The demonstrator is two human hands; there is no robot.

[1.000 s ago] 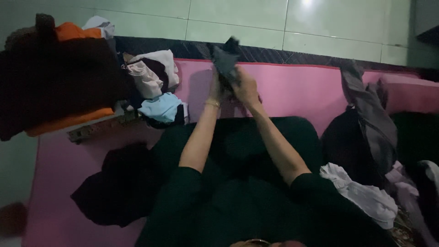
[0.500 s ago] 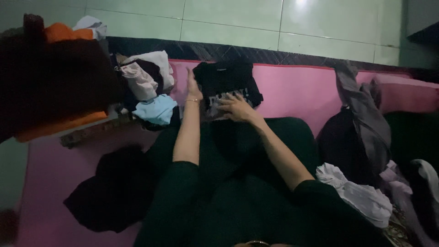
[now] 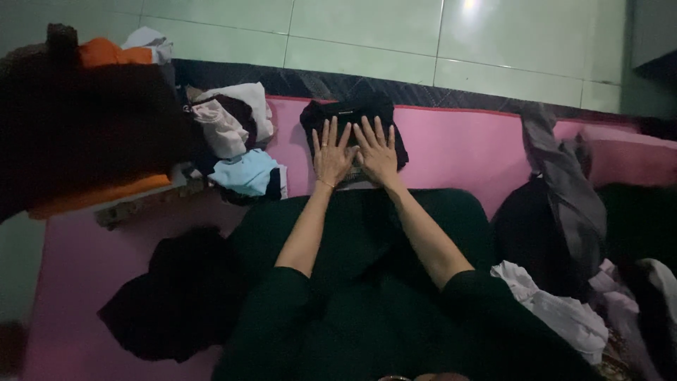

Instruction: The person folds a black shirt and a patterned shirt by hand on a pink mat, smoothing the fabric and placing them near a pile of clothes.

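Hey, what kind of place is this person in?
Probably a room at home, on the floor: a pink mat lies on pale green tiles, with clothes piled around and both hands flat on a folded dark garment.

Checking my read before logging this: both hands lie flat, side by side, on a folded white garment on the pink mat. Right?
Not quite. In the head view the left hand and right hand do lie flat, side by side, but the folded garment on the pink mat is black, not white.

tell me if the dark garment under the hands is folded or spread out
Folded: the dark garment lies as a compact block on the pink mat, with the left hand and right hand pressed flat on it.
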